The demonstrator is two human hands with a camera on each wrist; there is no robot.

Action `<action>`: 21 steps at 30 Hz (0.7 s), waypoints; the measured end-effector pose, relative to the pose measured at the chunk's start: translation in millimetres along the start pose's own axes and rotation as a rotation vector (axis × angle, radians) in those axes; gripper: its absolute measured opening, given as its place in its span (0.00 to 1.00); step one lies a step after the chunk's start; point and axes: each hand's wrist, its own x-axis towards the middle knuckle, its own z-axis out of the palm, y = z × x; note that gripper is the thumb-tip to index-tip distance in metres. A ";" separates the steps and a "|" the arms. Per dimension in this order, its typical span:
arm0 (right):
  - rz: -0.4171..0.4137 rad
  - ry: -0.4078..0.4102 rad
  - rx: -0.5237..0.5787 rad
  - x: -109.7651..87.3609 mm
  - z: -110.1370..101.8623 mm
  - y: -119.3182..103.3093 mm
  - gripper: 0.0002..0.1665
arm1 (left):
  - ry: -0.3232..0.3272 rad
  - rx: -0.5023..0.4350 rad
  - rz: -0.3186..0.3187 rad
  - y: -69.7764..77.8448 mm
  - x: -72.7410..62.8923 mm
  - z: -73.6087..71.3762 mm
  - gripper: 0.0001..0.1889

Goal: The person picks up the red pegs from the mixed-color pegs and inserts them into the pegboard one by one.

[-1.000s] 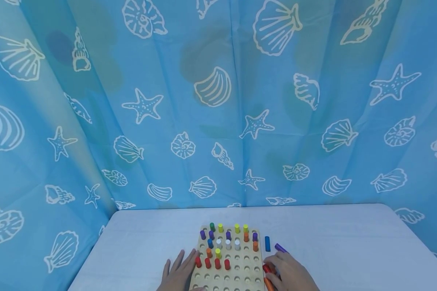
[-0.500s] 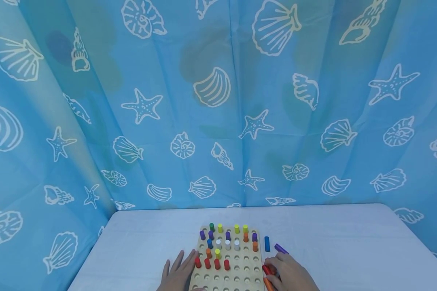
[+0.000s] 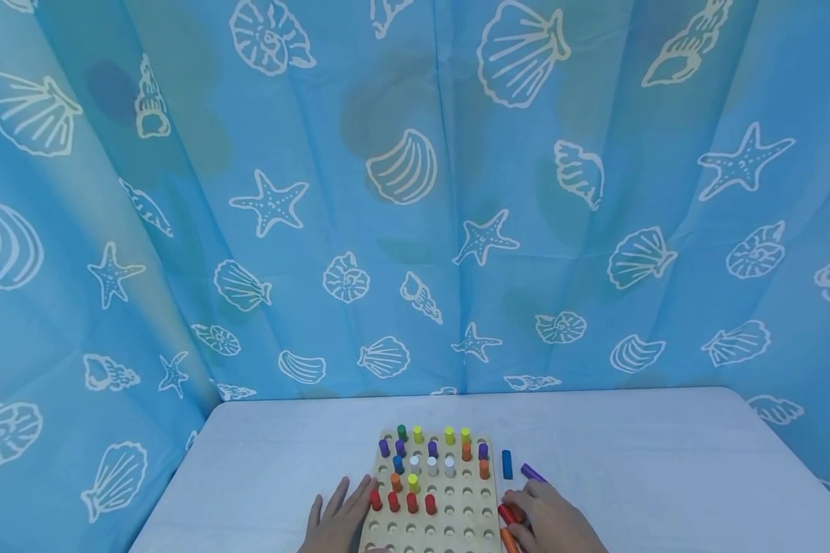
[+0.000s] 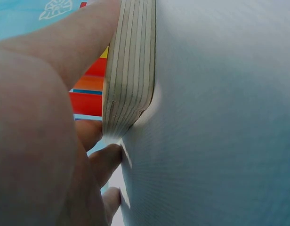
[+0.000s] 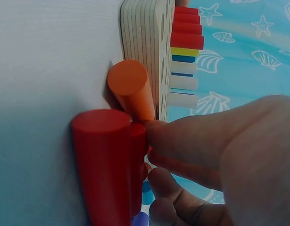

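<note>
My left hand [image 3: 339, 518] rests at the left side of a wooden pegboard [image 3: 449, 530], fingers spread; in the left wrist view its thumb [image 4: 65, 42] lies across the board's edge. Right of the board, my right hand [image 3: 549, 518] has its thumb and curled fingers at a red peg [image 5: 138, 169]. A thicker-looking red peg [image 5: 102, 160] lies nearer the right wrist camera, with an orange peg [image 5: 131, 82] beside the board. The fingers partly hide the pegs there. Red pegs [image 3: 412, 503] stand in a row on the board, behind them orange, yellow, white, blue, purple and green ones.
A blue peg [image 3: 507, 465] and a purple peg [image 3: 533, 473] lie loose on the white-covered table [image 3: 650, 468], beyond the right hand. Behind the table hangs a blue curtain [image 3: 415, 230] with white shells and starfish.
</note>
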 end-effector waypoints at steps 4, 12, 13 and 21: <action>-0.018 -0.006 0.010 -0.2 0.7 2.3 0.17 | -0.009 0.006 -0.005 -2.2 1.4 0.8 0.60; -0.067 -0.008 0.014 -1.5 0.4 6.3 0.16 | -0.001 0.008 -0.007 -0.6 0.8 1.6 0.60; -0.064 -0.015 0.023 -1.1 0.7 6.1 0.15 | 0.002 0.004 -0.006 -0.5 0.6 1.6 0.60; -0.042 -0.054 0.085 2.5 2.5 4.6 0.16 | -0.005 0.023 0.002 0.7 0.0 -1.9 0.58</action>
